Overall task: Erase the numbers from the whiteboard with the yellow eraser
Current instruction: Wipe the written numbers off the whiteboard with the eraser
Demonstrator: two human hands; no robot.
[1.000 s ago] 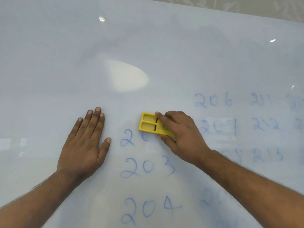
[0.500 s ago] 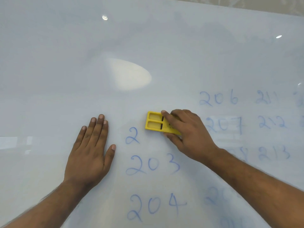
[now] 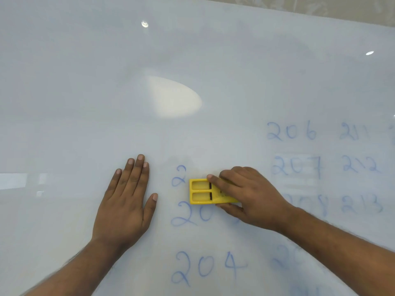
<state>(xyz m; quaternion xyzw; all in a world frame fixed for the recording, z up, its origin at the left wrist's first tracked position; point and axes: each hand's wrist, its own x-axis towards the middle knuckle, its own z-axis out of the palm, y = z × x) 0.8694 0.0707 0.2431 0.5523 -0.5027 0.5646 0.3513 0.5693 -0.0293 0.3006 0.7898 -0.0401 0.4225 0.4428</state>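
The whiteboard (image 3: 85, 82) fills the view, with blue handwritten numbers on its lower right part. My right hand (image 3: 252, 197) grips the yellow eraser (image 3: 203, 191) and presses it flat on the board, just right of a lone blue "2" (image 3: 179, 175) and above the "20" (image 3: 192, 214) left of 203, whose last digit is hidden or wiped. The number 204 (image 3: 205, 268) sits below. My left hand (image 3: 126, 201) lies flat on the board, fingers spread, left of the numbers and apart from the eraser.
More blue numbers stand to the right: 206 (image 3: 290, 131), a smeared 207 (image 3: 296, 167), 211 (image 3: 352, 131), 212 (image 3: 361, 165), 213 (image 3: 361, 204). Faint smudged digits lie under my right forearm. The board's top edge (image 3: 299, 11) meets a beige wall.
My right hand has slid the eraser down and slightly right, from beside the "2" row onto the top of the 203 row. The 3 no longer shows. My left hand stays flat.
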